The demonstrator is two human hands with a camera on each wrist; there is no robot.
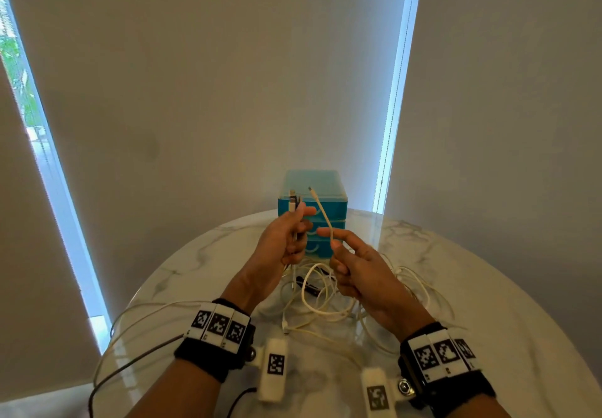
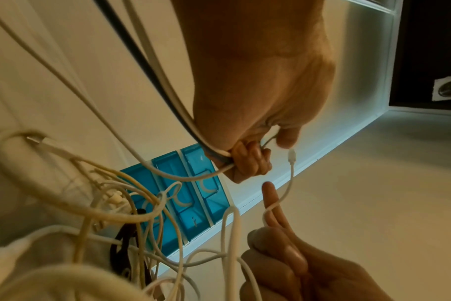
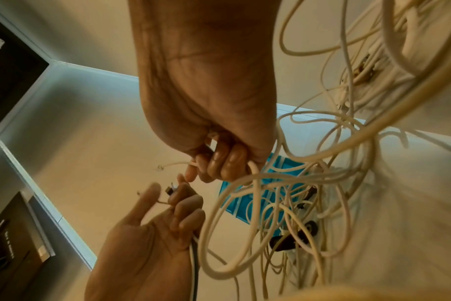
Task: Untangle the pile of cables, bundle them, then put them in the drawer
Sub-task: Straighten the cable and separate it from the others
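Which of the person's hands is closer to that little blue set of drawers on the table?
Left, though only slightly. The left hand is raised right in front of the blue drawers, gripping cable ends. The right hand pinches a white cable a bit nearer the person, off to the right.

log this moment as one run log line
stage: untangling | left hand: grips cable ends | right hand: pinches white cable | pile: tangled on table | drawers: closed
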